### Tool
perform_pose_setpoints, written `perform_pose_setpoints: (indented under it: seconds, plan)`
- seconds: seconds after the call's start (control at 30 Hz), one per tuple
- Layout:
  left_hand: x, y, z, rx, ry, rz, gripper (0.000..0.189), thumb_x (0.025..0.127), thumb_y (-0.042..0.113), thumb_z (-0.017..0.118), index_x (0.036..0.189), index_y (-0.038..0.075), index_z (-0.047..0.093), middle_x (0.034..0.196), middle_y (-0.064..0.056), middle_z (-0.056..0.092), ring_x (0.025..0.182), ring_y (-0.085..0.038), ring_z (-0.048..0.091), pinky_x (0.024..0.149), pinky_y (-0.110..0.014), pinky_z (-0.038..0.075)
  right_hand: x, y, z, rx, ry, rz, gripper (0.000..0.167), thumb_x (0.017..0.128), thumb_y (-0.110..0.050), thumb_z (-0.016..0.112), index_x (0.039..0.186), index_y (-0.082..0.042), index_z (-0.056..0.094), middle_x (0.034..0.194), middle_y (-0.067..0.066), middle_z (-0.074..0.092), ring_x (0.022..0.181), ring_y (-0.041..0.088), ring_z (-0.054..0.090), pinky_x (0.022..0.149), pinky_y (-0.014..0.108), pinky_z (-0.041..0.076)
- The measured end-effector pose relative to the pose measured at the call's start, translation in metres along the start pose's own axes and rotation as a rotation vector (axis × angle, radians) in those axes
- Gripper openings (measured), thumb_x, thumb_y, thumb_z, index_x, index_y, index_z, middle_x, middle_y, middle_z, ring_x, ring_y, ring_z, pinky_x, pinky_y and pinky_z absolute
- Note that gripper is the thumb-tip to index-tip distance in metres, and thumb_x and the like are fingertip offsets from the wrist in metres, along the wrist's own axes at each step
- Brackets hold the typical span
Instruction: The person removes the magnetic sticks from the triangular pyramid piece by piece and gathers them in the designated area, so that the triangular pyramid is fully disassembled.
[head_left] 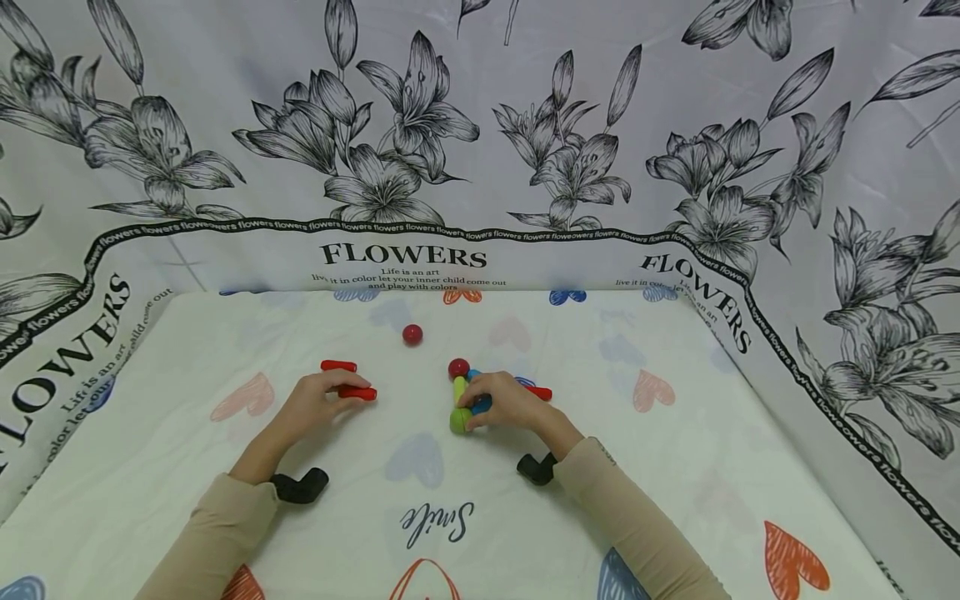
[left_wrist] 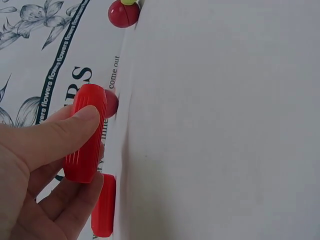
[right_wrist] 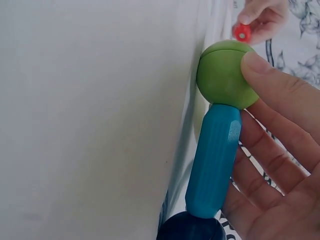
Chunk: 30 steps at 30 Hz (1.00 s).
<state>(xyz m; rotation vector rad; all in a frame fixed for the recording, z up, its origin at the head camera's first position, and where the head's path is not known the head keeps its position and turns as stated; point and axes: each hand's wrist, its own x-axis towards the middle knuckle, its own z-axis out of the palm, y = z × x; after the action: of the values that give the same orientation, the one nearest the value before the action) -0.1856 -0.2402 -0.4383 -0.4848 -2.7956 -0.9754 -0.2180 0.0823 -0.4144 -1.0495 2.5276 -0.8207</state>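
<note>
Green ball (head_left: pixel 459 421): right hand (head_left: pixel 510 402) fingers pinch it, attached blue rod (head_left: pixel 482 405) partly hand-covered; left of ball, left hand (head_left: pixel 313 407) fingers pinch red rod (head_left: pixel 358 392).

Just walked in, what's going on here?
A person's left grip pinches a red rod; a second red rod lies just beyond it on the tablecloth. The right grip holds a green ball joined to a blue rod. A yellow-green rod runs from that ball to a red ball. A loose red ball sits apart.
</note>
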Motion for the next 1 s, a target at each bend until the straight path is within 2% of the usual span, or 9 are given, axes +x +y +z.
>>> perform_pose_setpoints:
  seconds: [0.2, 0.4, 0.63, 0.73, 1.0]
  plan:
    - [-0.001, -0.006, -0.005, -0.004, -0.001, -0.041, 0.027, 0.077, 0.007, 0.078, 0.104, 0.010, 0.073, 0.107, -0.013, 0.072, 0.101, -0.029, 0.062, 0.085, -0.033, 0.055, -0.001, 0.000, 0.001, 0.006, 0.001, -0.004, 0.029, 0.079, -0.019, 0.079, 0.106, -0.010, 0.074, 0.104, 0.004, 0.072, 0.097, 0.013, 0.056, 0.092, 0.031, 0.055]
    - [-0.001, -0.010, -0.009, -0.004, -0.009, -0.058, 0.028, 0.078, 0.005, 0.077, 0.106, 0.007, 0.072, 0.111, -0.017, 0.071, 0.104, -0.034, 0.062, 0.089, -0.046, 0.056, -0.001, 0.002, 0.002, 0.008, -0.003, -0.016, 0.028, 0.079, -0.019, 0.079, 0.105, -0.010, 0.074, 0.104, 0.005, 0.071, 0.096, 0.014, 0.057, 0.091, 0.030, 0.055]
    - [0.000, -0.016, -0.013, 0.034, -0.010, -0.098, 0.026, 0.079, 0.006, 0.076, 0.105, 0.005, 0.071, 0.109, -0.019, 0.070, 0.100, -0.034, 0.062, 0.087, -0.041, 0.055, -0.002, 0.000, 0.001, 0.011, -0.008, -0.013, 0.028, 0.079, -0.019, 0.079, 0.106, -0.010, 0.074, 0.105, 0.004, 0.072, 0.097, 0.013, 0.057, 0.092, 0.027, 0.054]
    - [0.001, -0.018, -0.016, 0.040, -0.012, -0.106, 0.025, 0.080, 0.004, 0.075, 0.105, 0.005, 0.071, 0.109, -0.021, 0.070, 0.100, -0.036, 0.061, 0.088, -0.048, 0.054, -0.002, -0.001, 0.001, 0.012, -0.006, -0.019, 0.028, 0.079, -0.019, 0.079, 0.105, -0.010, 0.074, 0.105, 0.004, 0.072, 0.096, 0.013, 0.057, 0.091, 0.027, 0.053]
    - [0.004, -0.022, -0.020, 0.067, -0.018, -0.113, 0.024, 0.080, 0.003, 0.074, 0.104, 0.006, 0.072, 0.110, -0.021, 0.070, 0.101, -0.036, 0.061, 0.088, -0.049, 0.053, -0.002, -0.001, 0.001, 0.024, -0.013, -0.018, 0.028, 0.079, -0.018, 0.079, 0.106, -0.011, 0.074, 0.105, 0.005, 0.071, 0.097, 0.015, 0.057, 0.092, 0.027, 0.053]
